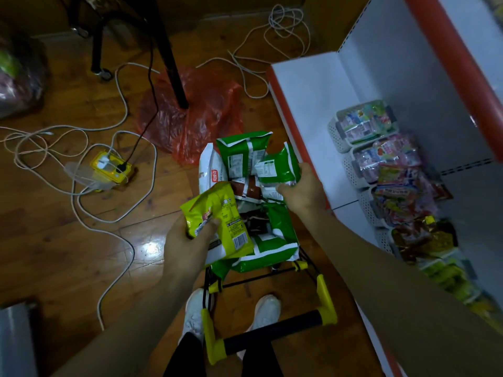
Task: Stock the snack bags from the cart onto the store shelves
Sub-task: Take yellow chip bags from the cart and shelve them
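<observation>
We take bags from the cart (272, 333) for the shelf (313, 104): left grip (187, 240) pinches yellow bag (217, 221), right grip (302, 189) clutches green bag (280, 164).

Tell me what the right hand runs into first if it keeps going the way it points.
The right hand, holding a small green bag, points up-left across the cart. It would likely meet the larger green bag standing at the cart's far end first, though depth is unclear from above.
</observation>
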Available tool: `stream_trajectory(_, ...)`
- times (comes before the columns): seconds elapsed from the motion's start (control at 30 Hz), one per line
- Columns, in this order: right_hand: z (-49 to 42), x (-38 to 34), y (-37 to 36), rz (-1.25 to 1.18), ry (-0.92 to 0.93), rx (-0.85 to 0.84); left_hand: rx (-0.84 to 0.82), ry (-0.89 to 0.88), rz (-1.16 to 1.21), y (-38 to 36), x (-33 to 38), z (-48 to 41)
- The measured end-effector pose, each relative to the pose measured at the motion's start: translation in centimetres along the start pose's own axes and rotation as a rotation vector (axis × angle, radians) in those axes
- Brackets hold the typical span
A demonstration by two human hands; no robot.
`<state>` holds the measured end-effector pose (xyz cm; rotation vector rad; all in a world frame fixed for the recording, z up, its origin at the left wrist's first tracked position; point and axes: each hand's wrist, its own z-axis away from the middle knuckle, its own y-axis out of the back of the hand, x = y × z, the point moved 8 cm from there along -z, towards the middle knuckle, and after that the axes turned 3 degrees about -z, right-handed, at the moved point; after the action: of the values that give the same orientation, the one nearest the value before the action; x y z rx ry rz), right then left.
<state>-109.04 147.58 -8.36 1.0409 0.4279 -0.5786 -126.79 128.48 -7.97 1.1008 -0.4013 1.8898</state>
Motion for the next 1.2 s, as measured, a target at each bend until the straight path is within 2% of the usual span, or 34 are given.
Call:
stream_trajectory(0.17, 1.6, -0.7, 2.4, -0.045, 0.028, 0.041, 0.047, -0.029, 0.016, 0.4, 2.2, 0.5)
stream_trajectory(0.4, 4.3, -0.8, 5.2, -0.129, 0.04, 0.081, -0.014, -0.029, 0.109, -0.6, 6.1, 2.5)
stream_trajectory(0.67, 13.6, 0.4, 9.7, -0.452, -0.13, 0.154, -0.075, -0.006, -0.035, -1.2, 10.1, 5.6)
stream_trajectory(0.83, 20.1, 1.2, 13.5, -0.63, -0.259, 0.356, -0.237, -0.053, -0.167, -3.7, 13.8, 9.2)
stream_trajectory(0.97, 25.1, 1.8, 17.5, -0.795, -0.323, 0.554, -0.446, -0.064, -0.191, -7.1, 16.5, 12.6)
stream_trajectory(1.1, 29.2, 3.4, 20.8, -0.965, -0.385, 0.682, -0.637, -0.154, -0.206, -10.6, 19.1, 16.7)
stream_trajectory(1.2, 32.1, 5.1, 23.0, -1.062, -0.401, 0.769, -0.789, -0.153, -0.206, -13.8, 20.0, 20.4)
